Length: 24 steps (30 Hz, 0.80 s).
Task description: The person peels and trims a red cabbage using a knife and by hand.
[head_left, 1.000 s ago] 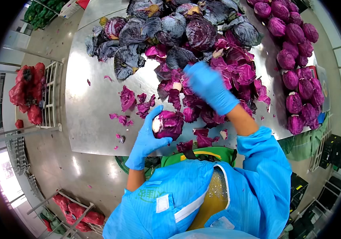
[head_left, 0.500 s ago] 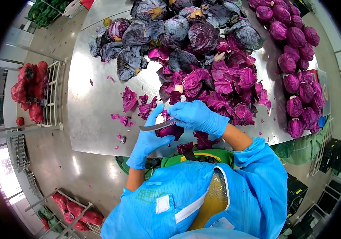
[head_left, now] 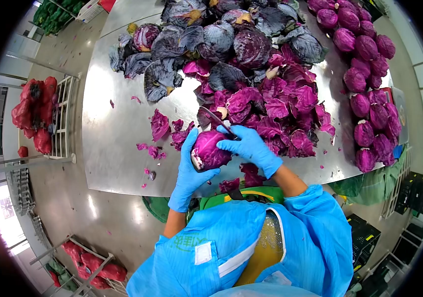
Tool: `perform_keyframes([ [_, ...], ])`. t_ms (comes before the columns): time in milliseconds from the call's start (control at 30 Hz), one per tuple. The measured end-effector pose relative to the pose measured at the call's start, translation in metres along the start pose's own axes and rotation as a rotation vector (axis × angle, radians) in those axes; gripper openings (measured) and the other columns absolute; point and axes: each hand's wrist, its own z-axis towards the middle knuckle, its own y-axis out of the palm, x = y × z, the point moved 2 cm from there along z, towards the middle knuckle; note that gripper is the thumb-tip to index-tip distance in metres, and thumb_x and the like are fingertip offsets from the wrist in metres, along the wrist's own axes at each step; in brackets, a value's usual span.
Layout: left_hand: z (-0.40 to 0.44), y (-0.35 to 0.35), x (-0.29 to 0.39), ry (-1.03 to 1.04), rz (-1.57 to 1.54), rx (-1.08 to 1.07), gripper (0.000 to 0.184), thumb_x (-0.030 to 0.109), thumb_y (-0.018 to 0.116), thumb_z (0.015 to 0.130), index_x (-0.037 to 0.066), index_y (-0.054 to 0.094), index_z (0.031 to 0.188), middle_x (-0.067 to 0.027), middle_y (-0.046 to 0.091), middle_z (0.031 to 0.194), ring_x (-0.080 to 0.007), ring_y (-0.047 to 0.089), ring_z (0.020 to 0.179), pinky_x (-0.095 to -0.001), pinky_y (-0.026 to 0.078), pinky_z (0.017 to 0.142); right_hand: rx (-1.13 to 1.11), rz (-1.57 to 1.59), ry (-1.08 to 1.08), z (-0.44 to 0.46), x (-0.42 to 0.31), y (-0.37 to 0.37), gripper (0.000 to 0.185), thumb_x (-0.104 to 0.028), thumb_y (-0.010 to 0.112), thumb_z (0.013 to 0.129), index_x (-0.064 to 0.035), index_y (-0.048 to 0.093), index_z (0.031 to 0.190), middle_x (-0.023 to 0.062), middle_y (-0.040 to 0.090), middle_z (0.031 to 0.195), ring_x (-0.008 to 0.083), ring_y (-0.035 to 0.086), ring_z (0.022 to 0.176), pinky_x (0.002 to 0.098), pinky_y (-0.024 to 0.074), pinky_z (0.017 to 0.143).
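Observation:
A peeled red cabbage (head_left: pixel 210 149) rests in my left hand (head_left: pixel 187 171), the blue-gloved fingers and thumb curved around its left side. Its pale cut stem faces lower left. My right hand (head_left: pixel 251 147), also gloved, grips a knife (head_left: pixel 220 122) whose blade points up and left, away from the cabbage. The right thumb lies against the cabbage's upper right side. Just beyond both hands is a heap of loose purple leaves (head_left: pixel 270 106). Smaller leaf scraps (head_left: pixel 160 123) lie left of the cabbage.
Untrimmed dark cabbages (head_left: pixel 216 39) are piled at the back of the metal table (head_left: pixel 117 148). Peeled cabbages (head_left: pixel 364 104) line the right edge. Red sacks (head_left: pixel 38 114) sit on a rack at left. Black crates (head_left: pixel 416 193) stand at right.
The cabbage has turned, its stem end now facing lower left. My right hand has swung the knife from across the stem to pointing up and away.

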Motion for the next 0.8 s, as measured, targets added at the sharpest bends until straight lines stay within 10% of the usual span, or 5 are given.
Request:
perform_keyframes([
  [133,-0.011,-0.014,0.012,-0.075,0.318,0.083,0.108,0.03,0.091,0.061,0.007,0.033,0.149,-0.0151,0.042,0.148,-0.0282,0.044,0.134,-0.0397,0.041,0.109,0.053,-0.038,-0.353,-0.004,0.014,0.021,0.05,-0.032,0.078,0.083,-0.0015,0.064,0.12,0.0108,0.066,0.111,0.0174,0.062,0.102,0.031,0.05,0.089],
  [400,-0.032,-0.028,0.059,-0.183,0.542,0.034,0.11,0.034,0.089,0.064,0.005,0.028,0.151,-0.0179,0.039,0.151,-0.0319,0.04,0.139,-0.0418,0.036,0.112,0.099,0.059,0.094,-0.008,0.034,0.021,0.035,-0.039,0.068,0.092,-0.0042,0.068,0.097,0.0026,0.061,0.077,0.0077,0.057,0.062,0.0237,0.045,0.053],
  [533,-0.029,-0.007,0.05,-0.097,0.797,0.144,0.119,0.034,0.091,0.058,0.009,0.023,0.153,-0.0221,0.033,0.152,-0.0376,0.043,0.135,-0.0435,0.042,0.107,0.082,-0.043,-0.194,-0.013,0.027,0.045,0.03,-0.032,0.071,0.091,-0.0046,0.069,0.104,-0.0019,0.061,0.082,0.0055,0.053,0.064,0.0222,0.0443,0.056],
  [767,-0.04,-0.011,0.007,-0.001,0.19,0.31,0.115,0.031,0.092,0.061,-0.002,0.025,0.149,-0.0184,0.033,0.152,-0.0285,0.037,0.138,-0.0412,0.031,0.116,0.014,0.252,-0.036,-0.025,0.022,0.031,0.039,-0.024,0.073,0.09,-0.0054,0.066,0.123,0.0009,0.064,0.098,0.0077,0.059,0.079,0.0223,0.048,0.068],
  [800,-0.039,-0.008,0.011,0.023,0.156,0.315,0.113,0.02,0.092,0.059,0.0,0.025,0.148,-0.0173,0.032,0.153,-0.0282,0.038,0.137,-0.0403,0.031,0.115,0.083,0.127,-0.36,-0.022,0.012,0.036,0.045,-0.026,0.077,0.086,-0.0061,0.065,0.124,0.0046,0.065,0.111,0.0128,0.062,0.095,0.0269,0.0505,0.08],
])
